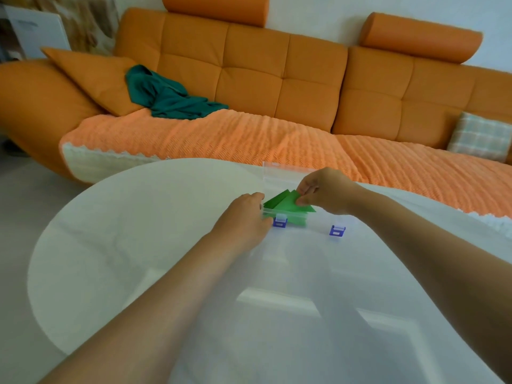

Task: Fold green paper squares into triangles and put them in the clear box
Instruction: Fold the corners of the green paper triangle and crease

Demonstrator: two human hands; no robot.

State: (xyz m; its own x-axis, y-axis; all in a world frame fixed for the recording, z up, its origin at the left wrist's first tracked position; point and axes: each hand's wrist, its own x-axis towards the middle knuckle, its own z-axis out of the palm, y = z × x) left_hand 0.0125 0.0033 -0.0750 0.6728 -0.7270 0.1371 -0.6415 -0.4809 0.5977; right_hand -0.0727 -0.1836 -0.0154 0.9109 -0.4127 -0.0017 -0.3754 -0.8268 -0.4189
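Right hand [324, 191]: arm stretched out over the table, wrist dipped, thumb and fingers pinching one corner of a green folded paper triangle [288, 203]. The triangle lies tilted across the open top of the clear plastic box [293, 215]. Left hand [243, 217]: forearm straight out, fingers and thumb gripping the box's left end, thumb just beside a blue latch [279, 221]. More green paper [297, 220] shows inside the box. Lid [285, 173] stands upright behind. The box sits on a round white table [124, 231], with an orange sofa [277, 79] beyond and a dark green cloth [166, 95] on it.
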